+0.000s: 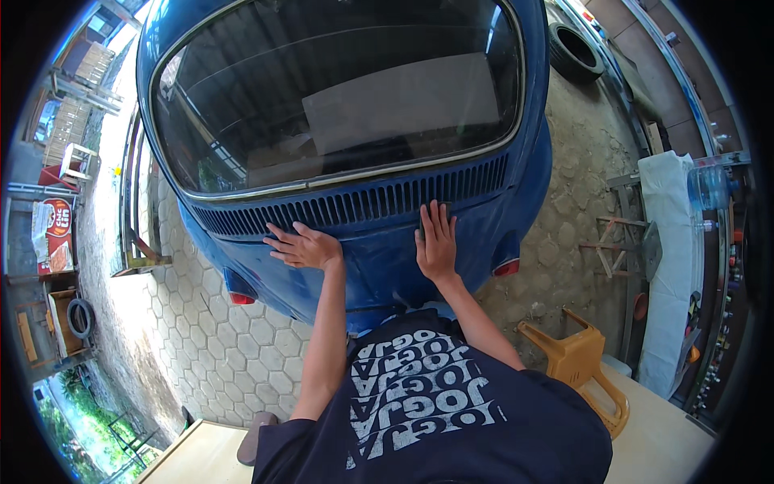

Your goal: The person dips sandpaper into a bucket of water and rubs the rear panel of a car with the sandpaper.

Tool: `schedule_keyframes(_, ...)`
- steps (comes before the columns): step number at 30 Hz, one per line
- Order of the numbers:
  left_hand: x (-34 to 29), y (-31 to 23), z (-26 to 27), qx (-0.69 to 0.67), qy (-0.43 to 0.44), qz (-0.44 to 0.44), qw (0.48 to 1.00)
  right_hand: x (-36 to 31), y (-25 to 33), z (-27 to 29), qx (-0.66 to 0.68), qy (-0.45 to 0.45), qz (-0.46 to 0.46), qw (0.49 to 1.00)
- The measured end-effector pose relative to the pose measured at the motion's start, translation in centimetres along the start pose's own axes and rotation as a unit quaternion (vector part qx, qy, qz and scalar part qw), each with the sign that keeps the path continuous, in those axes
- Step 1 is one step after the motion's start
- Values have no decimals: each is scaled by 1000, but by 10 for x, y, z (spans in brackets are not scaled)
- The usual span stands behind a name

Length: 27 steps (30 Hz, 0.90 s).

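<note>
The rear of a rounded blue car [379,278] fills the middle of the view. Below its rear window [266,105] runs a row of upright vent slots [339,208]. My left hand [305,248] rests on the lid just under the slots, its fingers spread toward the left. Farther right, my right hand [437,244] lies flat with fingers pointing up and their tips over the slots. A small dark patch shows beside its thumb; I cannot tell what it is. Red tail lights sit low at the left [242,298] and right [506,268].
An orange plastic chair [568,355] stands close by my right arm. Beyond it are a white-covered bench [673,266] and a wooden stand [617,246]. A tyre [575,53] lies at the far right. Hexagonal paving [218,339] spreads to the left; light tabletops [189,456] flank me.
</note>
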<state>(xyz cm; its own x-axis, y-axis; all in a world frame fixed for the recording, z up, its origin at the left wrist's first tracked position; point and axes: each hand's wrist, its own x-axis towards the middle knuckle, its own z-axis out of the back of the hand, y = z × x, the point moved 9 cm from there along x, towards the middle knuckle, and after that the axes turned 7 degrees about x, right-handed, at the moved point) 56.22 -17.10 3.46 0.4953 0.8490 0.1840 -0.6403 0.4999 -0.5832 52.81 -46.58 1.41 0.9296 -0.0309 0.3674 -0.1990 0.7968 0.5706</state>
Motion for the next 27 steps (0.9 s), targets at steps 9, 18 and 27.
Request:
schedule_keyframes(9, 5, -6, -8, 6, 8, -4, 1000, 4, 14, -5, 16, 42, 18, 999)
schedule_keyframes(18, 3, -7, -15, 14, 23, -13, 1000, 32, 48, -5, 33, 8, 37, 999)
schedule_keyframes(27, 1, -21, -19, 22, 20, -22, 999, 75, 66, 2, 8, -52, 39, 998)
